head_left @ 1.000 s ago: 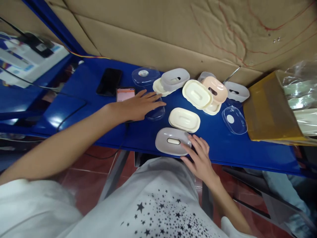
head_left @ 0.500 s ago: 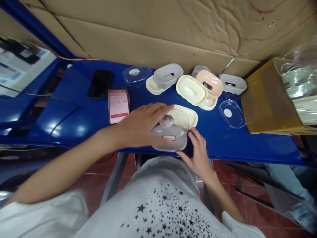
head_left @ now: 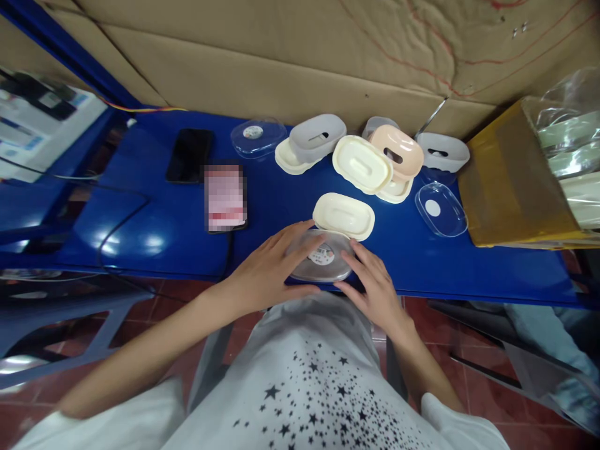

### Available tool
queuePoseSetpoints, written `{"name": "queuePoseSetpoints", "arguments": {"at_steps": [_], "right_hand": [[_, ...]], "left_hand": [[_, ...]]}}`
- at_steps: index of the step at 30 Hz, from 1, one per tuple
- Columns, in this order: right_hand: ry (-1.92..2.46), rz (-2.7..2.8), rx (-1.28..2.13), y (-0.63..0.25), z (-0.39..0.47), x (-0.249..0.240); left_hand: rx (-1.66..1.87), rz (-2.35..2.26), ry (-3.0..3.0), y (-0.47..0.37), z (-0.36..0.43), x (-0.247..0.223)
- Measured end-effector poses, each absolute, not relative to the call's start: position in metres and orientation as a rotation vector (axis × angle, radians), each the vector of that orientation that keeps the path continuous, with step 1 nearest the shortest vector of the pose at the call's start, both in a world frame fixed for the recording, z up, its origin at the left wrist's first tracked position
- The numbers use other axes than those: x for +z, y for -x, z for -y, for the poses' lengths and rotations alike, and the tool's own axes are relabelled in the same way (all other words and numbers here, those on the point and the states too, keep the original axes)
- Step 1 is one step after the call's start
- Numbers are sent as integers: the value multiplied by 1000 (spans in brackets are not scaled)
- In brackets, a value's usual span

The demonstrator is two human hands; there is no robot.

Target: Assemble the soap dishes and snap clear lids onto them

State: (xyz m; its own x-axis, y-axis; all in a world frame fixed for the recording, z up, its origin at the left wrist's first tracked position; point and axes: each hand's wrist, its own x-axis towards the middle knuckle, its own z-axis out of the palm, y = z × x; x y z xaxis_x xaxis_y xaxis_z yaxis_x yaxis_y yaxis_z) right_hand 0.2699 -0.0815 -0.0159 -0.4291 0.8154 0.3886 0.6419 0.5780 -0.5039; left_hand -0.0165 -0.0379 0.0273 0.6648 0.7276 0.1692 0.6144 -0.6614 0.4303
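Cream tray [head_left: 344, 214] beyond clear lid [head_left: 330, 270]

Creased brown cardboard sheeting [head_left: 234, 62], streaked with wavy red lines [head_left: 509, 4], backs a glossy blue worktop [head_left: 276, 200] whose surface catches white glare [head_left: 152, 240]. A slanting blue beam [head_left: 77, 59] crosses the upper left. Below, dark red floor tiles [head_left: 426, 328] with pale joints surround grey-blue, open-framed plastic furniture [head_left: 114, 319] at left.
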Motion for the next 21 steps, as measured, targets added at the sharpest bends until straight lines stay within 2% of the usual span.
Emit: {"name": "queuePoseSetpoints", "arguments": {"at_steps": [7,11,21], "right_hand": [[1140,2226,458,-275,75,-8],[1138,2252,483,-279,70,-5],[1168,2276,281,-288,80,-14]], "left_hand": [[665,-1036,-2442,32,48,5],[664,-1029,-2468,29,46,2],[578,-980,-2676,21,44,2]]}}
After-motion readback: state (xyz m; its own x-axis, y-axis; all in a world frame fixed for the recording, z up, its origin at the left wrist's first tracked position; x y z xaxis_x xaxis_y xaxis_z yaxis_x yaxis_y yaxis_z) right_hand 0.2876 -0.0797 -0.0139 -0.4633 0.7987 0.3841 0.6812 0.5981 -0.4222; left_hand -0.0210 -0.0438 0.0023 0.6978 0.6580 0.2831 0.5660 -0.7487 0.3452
